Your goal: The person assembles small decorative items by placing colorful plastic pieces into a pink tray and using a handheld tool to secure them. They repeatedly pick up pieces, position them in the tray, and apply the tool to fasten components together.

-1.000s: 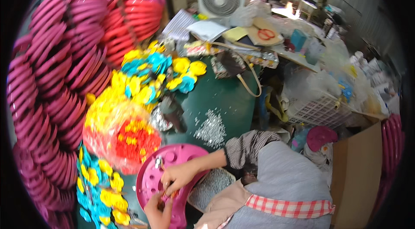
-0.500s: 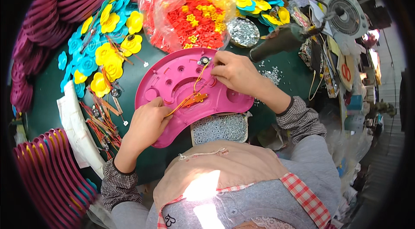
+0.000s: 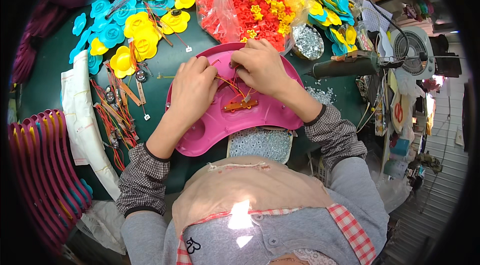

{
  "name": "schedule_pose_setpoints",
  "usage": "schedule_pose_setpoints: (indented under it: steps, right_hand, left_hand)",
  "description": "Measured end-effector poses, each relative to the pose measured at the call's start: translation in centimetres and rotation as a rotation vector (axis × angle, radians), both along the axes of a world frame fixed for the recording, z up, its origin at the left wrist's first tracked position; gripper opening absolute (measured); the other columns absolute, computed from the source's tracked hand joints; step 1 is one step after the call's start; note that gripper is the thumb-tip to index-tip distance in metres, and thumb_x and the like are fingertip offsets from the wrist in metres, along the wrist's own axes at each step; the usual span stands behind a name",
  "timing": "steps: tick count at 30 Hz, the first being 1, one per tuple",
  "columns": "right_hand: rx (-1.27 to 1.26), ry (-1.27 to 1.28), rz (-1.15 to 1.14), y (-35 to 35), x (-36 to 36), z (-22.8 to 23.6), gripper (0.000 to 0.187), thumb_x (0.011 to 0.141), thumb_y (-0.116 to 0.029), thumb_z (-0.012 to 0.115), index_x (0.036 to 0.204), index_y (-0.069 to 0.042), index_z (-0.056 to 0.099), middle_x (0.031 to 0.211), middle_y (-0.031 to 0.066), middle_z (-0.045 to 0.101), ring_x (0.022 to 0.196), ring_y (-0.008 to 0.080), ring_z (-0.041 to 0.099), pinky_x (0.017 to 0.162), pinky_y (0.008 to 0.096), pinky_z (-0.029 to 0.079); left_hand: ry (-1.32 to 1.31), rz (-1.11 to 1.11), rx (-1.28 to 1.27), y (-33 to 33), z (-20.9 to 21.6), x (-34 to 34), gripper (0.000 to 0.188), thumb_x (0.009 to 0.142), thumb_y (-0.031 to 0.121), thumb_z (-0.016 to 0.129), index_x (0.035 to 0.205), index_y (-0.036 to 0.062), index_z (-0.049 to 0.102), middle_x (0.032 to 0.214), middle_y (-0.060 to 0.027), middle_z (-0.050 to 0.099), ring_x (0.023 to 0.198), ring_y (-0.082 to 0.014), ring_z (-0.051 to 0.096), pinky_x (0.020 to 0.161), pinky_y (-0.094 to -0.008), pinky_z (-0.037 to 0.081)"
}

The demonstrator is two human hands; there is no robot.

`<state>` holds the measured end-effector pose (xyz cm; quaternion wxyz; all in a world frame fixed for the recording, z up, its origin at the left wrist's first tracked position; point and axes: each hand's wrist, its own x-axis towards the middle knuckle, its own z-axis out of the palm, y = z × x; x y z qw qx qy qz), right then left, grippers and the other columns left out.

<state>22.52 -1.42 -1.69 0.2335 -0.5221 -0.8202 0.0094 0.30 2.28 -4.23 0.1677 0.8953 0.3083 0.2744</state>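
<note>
A curved pink plastic shell (image 3: 260, 120) lies hollow side up in front of me. My left hand (image 3: 194, 87) is closed over its left part, pinching thin yellow wires (image 3: 222, 79); one wire end sticks out to the left of the hand. My right hand (image 3: 262, 67) is closed at the far edge of the shell, fingertips bent down into it. Whatever those fingertips grip is hidden. An orange circuit board (image 3: 241, 105) sits in the middle of the shell, with red and yellow wires running from it toward both hands.
Blue and yellow flower-shaped pieces (image 3: 142, 40) lie at the far left, beside wired speakers (image 3: 111, 96). A clear bag of red and yellow star pieces (image 3: 260, 15) stands behind the shell. Screws fill a round tin (image 3: 307, 42) and a tray (image 3: 260, 145). An electric screwdriver (image 3: 345, 66) hangs at right.
My left hand has moved from the shell's near left edge up and inward, onto the wires. The shell has turned. The round black speaker is hidden from sight, and my right hand stays near the far edge.
</note>
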Motion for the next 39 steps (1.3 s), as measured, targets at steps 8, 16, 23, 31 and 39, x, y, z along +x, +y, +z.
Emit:
schedule_pose_setpoints:
  steps: [8, 16, 23, 31, 39]
  right_hand:
    - [-0.011, -0.199, 0.079, 0.8, -0.1, 0.1, 0.016, 0.075, -0.009, 0.072, 0.090, -0.014, 0.066, 0.076, 0.0023, 0.066, 0.083, 0.0236, 0.066, 0.080, 0.0411, 0.045]
    - [-0.001, -0.264, 0.090, 1.3, -0.7, 0.6, 0.009, 0.078, -0.013, 0.070, 0.085, -0.013, 0.065, 0.076, 0.0047, 0.073, 0.076, 0.0256, 0.071, 0.082, 0.0402, 0.045]
    - [-0.113, -0.409, 0.173, -0.4, -0.9, 0.1, 0.011, 0.087, -0.017, 0.067, 0.096, -0.011, 0.066, 0.079, 0.0057, 0.074, 0.075, 0.0254, 0.072, 0.086, 0.0394, 0.049]
    - [-0.008, 0.015, 0.041, -1.9, 0.9, -2.9, 0.012, 0.084, -0.018, 0.074, 0.094, -0.013, 0.072, 0.093, 0.0028, 0.073, 0.084, 0.0248, 0.070, 0.085, 0.0388, 0.048]
    - [-0.059, 0.066, 0.108, -1.2, 1.4, -1.3, 0.016, 0.083, -0.016, 0.075, 0.098, -0.011, 0.073, 0.097, 0.0052, 0.069, 0.098, 0.0255, 0.068, 0.093, 0.0416, 0.048]
  left_hand:
    - [-0.066, -0.010, 0.016, -0.1, -0.4, 0.1, 0.014, 0.081, 0.006, 0.077, 0.090, 0.0026, 0.067, 0.093, -0.0090, 0.060, 0.092, -0.0303, 0.060, 0.080, -0.0420, 0.047]
    - [0.094, 0.007, 0.001, -0.3, 0.8, -0.1, 0.015, 0.081, 0.009, 0.076, 0.096, 0.0049, 0.075, 0.094, -0.0078, 0.060, 0.095, -0.0279, 0.060, 0.084, -0.0411, 0.047]
    - [0.257, 0.051, 0.157, -2.5, 1.6, -0.4, 0.023, 0.085, 0.013, 0.074, 0.107, 0.0089, 0.077, 0.100, -0.0074, 0.060, 0.101, -0.0276, 0.058, 0.091, -0.0419, 0.046]
    - [0.230, 0.073, 0.161, -2.5, 1.0, -0.2, 0.022, 0.085, 0.011, 0.072, 0.106, 0.0077, 0.077, 0.099, -0.0070, 0.060, 0.101, -0.0276, 0.059, 0.095, -0.0426, 0.046]
    - [0.034, 0.070, 0.109, -2.5, 0.5, -0.5, 0.016, 0.085, 0.009, 0.073, 0.101, 0.0066, 0.074, 0.094, -0.0077, 0.061, 0.095, -0.0282, 0.061, 0.092, -0.0430, 0.047]
